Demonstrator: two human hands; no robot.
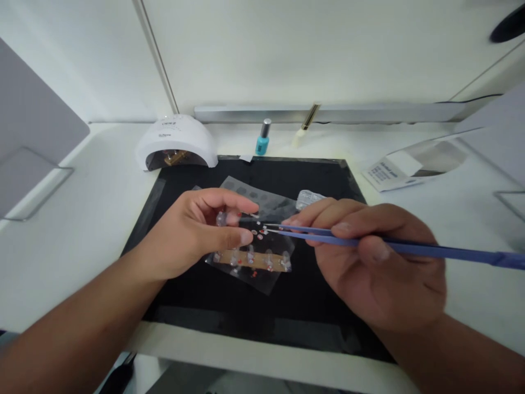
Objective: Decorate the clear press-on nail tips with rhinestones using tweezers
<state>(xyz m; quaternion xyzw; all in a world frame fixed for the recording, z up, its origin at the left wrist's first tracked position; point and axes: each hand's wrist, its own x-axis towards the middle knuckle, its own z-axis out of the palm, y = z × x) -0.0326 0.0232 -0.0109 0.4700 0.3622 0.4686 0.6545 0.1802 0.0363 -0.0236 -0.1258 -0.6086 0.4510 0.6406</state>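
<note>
My right hand (pixel 369 251) grips blue tweezers (pixel 410 249), whose tips point left over several tiny white and red pieces (pixel 260 232). Thumb and index finger of my left hand (pixel 200 230) are spread a little around the near side of these pieces; nothing can be made out between them. Below lies a clear plastic sheet (pixel 258 282) on a black mat (pixel 229 323). A wooden strip (pixel 258 261) bearing several clear, decorated nail tips rests on the sheet. Behind it is another translucent sheet with round marks (pixel 241 190).
A white nail lamp (pixel 176 134) stands at the back left with a wooden piece inside. Behind the mat are a turquoise bottle (pixel 262 141) and a bottle with a gold cap (pixel 307 125). An opened white box (pixel 394 169) lies at right. A silvery packet (pixel 308 199) is near my right fingers.
</note>
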